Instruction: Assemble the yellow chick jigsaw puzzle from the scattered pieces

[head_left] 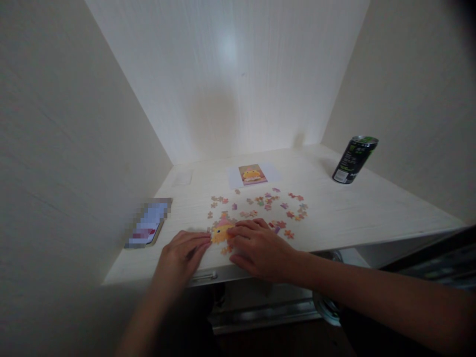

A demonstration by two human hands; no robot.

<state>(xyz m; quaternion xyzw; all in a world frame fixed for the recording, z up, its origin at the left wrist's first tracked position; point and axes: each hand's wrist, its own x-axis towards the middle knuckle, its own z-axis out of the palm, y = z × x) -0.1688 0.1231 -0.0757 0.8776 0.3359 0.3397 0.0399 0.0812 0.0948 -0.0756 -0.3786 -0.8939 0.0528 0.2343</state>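
In the head view, a partly joined cardboard jigsaw section with a yellow cartoon face (220,233) is seen near the front edge of the pale wood-grained counter (372,210). Beyond it and to its right, small multicoloured loose jigsaw pieces (289,234) are scattered; farther back, a printed picture card (253,174) is laid on a white sheet (273,171). A phone with a blurred screen (149,223) is placed at the left, a black-and-green metal drink can (355,159) well apart at the right. The section's right part is covered by the right hand (256,248), fingers bent; anything gripped beneath cannot be told. Its left edge is touched by the left hand (188,248), thumb and fingertips nearly together; whether it is pinched cannot be told. The face's pink top is pointed away from the person; the long axis is hidden
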